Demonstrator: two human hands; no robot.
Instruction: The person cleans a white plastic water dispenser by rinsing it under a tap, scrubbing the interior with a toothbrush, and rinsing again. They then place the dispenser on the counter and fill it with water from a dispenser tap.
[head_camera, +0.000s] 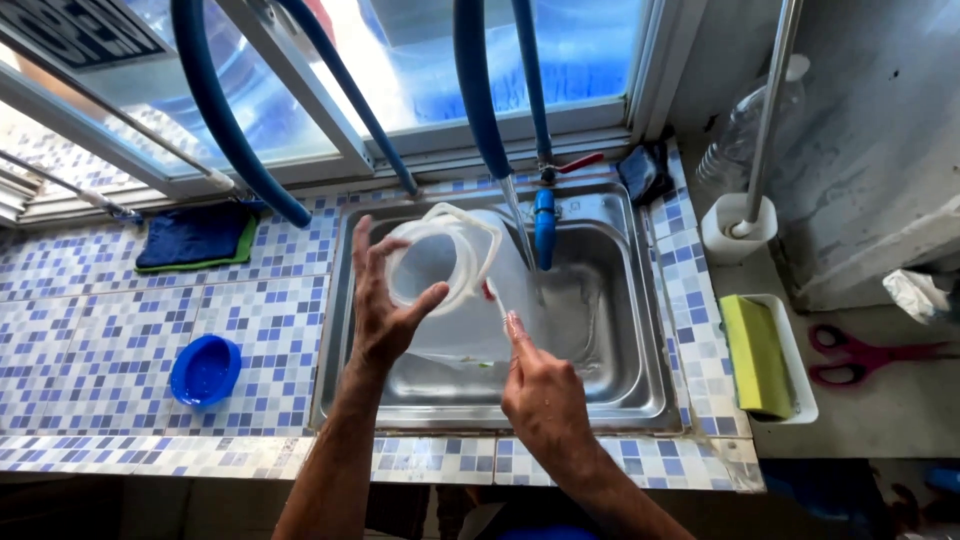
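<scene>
Clear plastic jug (455, 290) held tilted over the steel sink (620, 340), mouth turned toward the camera, body lying down into the basin. Left hand (385, 300) clasped on the jug's rim, thumb on the near edge and fingers spread across the far side. Right hand (540, 390) closed on something thin at the jug's side, with a small red bit (489, 291) showing just beyond the fingertips; too blurred to tell what kind of tool. Directly above, a thin metal spout (520, 225) and a blue tap (543, 225) with a red lever (580, 162), fed by blue hoses (225, 120) coming down from the window. On the blue-and-white tiled surface (100, 340) left of the sink, a blue lid (205, 370) lying open side up, and farther back a dark blue cloth (195, 235) with a green edge. Right of the sink, a yellow-green sponge (755, 355) in a white tray (800, 370), pink-handled scissors (865, 355) just beside it, and an empty clear bottle (735, 140) leaning near the wall.
</scene>
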